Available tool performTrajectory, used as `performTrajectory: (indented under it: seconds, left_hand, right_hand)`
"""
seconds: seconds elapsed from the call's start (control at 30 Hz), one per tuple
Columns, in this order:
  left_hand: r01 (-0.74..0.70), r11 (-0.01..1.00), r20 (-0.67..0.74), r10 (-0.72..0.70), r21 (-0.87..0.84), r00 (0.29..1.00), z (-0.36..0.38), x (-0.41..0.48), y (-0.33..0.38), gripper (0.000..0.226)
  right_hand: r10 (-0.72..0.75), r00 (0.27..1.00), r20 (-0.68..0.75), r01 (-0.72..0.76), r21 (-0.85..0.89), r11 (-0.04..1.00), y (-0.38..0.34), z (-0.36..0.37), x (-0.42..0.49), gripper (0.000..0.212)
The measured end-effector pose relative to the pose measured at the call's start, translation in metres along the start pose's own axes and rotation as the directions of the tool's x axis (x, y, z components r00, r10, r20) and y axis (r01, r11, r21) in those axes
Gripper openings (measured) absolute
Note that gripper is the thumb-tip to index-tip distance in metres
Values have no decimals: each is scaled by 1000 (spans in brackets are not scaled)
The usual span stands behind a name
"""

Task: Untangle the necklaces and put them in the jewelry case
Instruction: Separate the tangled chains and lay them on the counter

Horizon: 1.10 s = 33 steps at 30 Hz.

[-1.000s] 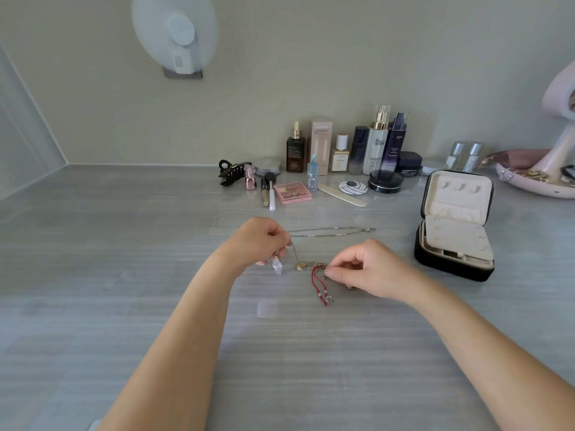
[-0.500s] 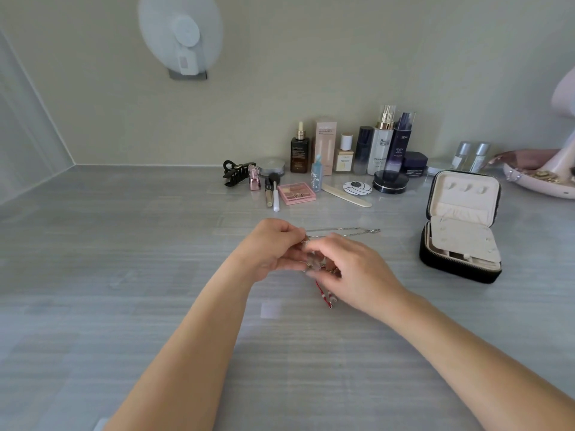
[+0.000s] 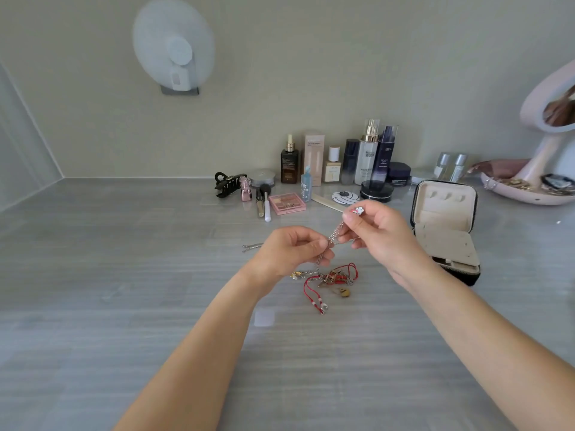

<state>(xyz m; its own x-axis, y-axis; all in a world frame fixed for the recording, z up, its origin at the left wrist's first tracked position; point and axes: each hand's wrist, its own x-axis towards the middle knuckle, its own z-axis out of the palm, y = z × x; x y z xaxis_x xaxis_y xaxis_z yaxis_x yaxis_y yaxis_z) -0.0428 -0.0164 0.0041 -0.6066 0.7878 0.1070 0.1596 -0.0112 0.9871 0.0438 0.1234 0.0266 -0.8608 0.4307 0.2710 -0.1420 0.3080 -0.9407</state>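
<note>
Grey tabletop (image 3: 124,306). I see left hand (image 3: 289,250) and right hand (image 3: 379,234) pinching one silver chain (image 3: 334,234) above the tangle (image 3: 329,278): untangling step. Next, I judge: ease it free, then into the jewelry case (image 3: 448,244).

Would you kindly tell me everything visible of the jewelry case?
The jewelry case is a black zip-around box with cream lining, standing open on the grey table at the right. Its lid stands upright, showing three small tabs; a cream flap covers the base. The right hand partly hides its left side.
</note>
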Motion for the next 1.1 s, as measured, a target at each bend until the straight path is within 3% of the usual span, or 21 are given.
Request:
performTrajectory:
  seconds: [0.17, 0.4, 0.57, 0.77, 1.0, 1.1]
  left_hand:
    - [-1, 1000, -36, 1, -2, 999, 3, 0, 3, 13]
    - [-28, 998, -40, 26, -49, 999, 4, -1, 4, 17]
    - [23, 999, -89, -26, -37, 996, -2, 0, -6, 15]
    - [97, 995, -38, -96, 22, 995, 1, 2, -14, 19]
    - [30, 995, -68, -23, 100, 997, 4, 3, -17, 9]
    - [49, 977, -36, -43, 208, 998, 1, 3, -18, 21]
  right_hand:
    - [82, 995, 58, -86, 58, 995, -13, -7, 4, 15]
    - [120, 987, 109, -154, 402, 903, -40, -5, 15, 19]
    - [59, 995, 85, -91, 448, 889, -63, -4, 23, 21]
    - [8, 999, 42, -28, 501, 865, -79, -14, 30, 22]
    - [-2, 999, 44, -20, 495, 869, -92, -13, 34, 20]
    - [-3, 999, 39, -17, 501, 866, -93, -13, 33, 20]
